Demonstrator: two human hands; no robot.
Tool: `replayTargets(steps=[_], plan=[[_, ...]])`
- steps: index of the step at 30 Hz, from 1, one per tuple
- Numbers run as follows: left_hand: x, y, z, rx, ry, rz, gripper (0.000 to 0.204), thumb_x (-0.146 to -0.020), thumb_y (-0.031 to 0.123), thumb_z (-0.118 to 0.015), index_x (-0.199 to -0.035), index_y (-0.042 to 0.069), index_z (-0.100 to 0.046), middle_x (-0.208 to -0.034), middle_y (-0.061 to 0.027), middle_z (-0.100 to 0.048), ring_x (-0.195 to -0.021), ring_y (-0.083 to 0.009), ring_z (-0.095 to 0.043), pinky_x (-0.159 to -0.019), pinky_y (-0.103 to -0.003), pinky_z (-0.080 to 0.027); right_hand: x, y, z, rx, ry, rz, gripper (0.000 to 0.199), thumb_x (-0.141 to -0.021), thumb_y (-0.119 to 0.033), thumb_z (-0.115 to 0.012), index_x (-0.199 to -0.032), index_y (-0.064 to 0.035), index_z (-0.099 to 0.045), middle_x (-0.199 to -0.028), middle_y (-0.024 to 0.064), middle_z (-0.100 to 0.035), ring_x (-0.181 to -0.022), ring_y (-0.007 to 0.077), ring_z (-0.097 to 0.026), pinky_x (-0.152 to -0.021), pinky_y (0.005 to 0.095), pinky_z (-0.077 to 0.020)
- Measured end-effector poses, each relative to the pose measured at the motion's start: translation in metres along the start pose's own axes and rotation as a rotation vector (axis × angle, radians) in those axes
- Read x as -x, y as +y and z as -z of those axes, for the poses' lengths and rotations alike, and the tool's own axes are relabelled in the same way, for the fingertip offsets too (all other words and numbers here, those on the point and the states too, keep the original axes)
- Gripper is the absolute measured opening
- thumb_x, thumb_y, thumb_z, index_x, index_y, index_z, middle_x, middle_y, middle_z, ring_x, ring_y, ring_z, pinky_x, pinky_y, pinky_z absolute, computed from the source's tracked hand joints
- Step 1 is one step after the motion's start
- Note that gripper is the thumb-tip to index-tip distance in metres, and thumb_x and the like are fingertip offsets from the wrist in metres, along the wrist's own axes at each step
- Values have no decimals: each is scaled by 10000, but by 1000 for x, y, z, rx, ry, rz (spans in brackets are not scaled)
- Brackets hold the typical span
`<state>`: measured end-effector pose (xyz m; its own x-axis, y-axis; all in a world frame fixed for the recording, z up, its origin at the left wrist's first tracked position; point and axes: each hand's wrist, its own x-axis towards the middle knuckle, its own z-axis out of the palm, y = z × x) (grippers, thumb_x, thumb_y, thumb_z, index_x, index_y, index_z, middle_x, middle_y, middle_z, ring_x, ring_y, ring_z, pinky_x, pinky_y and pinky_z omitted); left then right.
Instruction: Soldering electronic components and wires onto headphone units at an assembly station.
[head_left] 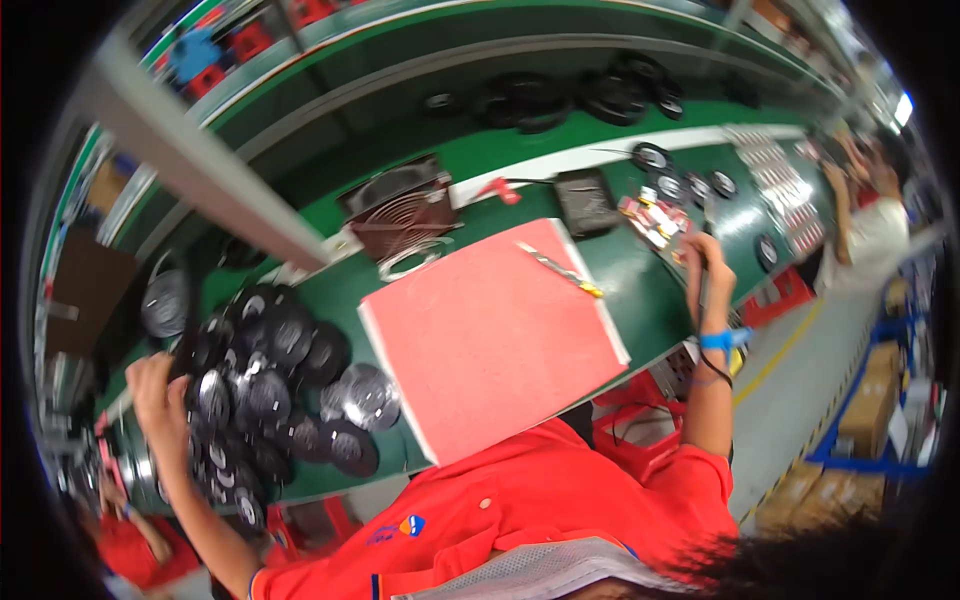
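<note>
At the left, my left hand [158, 395] is raised beside a heap of black round parts [265, 395], its fingers curled. A black-rimmed disc with a greyish middle [165, 305] rises from its fingertips; blur hides the exact grip. My right hand [710, 275] is up at the right over the bench, fingers closed around something thin and dark that is too blurred to name. On that wrist sits a blue band [724, 340] with a dark cord. Between my hands lies a pink sheet [495, 345] with a slim yellow-ended tool [562, 271] on it.
Behind the sheet stand a brown box with coiled tubing [405, 220] and a black box [586, 202]. Small red-and-white parts [655, 218] and black wheels [672, 182] lie on the right. A grey post [200, 150] rises at the left. Co-workers are at both sides.
</note>
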<state>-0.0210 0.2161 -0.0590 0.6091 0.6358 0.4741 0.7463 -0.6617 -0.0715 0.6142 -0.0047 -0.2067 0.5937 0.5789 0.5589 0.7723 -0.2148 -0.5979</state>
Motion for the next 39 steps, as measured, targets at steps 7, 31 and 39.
replayTargets(steps=[7,31,39], plan=[[12,168,-28,205,8,-300,262,-645,135,-633,-890,46,-615,-909,-54,-608,-814,-222,-541,-737,-375,-418,28,-53,12,-376,-70,-31,118,-910,-7,-563,-1023,-24,-532,-1006,134,-658,-878,190,-658,-745,279,-505],[-41,268,-111,1714,-166,462,215,-837,30,-666,-1026,10,-566,-876,-19,-613,-785,-63,-584,-679,-195,-481,86,-227,-89,-1203,-382,50,216,-891,89,-528,-1044,-36,-440,-1115,254,-608,-1002,294,-639,-867,346,-509],[-33,252,-116,1961,-150,584,104,-886,92,-591,-980,50,-577,-768,-4,-596,-631,-53,-536,-559,-189,-424,100,-218,-87,-614,-250,660,331,-780,111,-652,-1019,-44,-483,-1098,204,-629,-979,308,-631,-820,372,-519]])
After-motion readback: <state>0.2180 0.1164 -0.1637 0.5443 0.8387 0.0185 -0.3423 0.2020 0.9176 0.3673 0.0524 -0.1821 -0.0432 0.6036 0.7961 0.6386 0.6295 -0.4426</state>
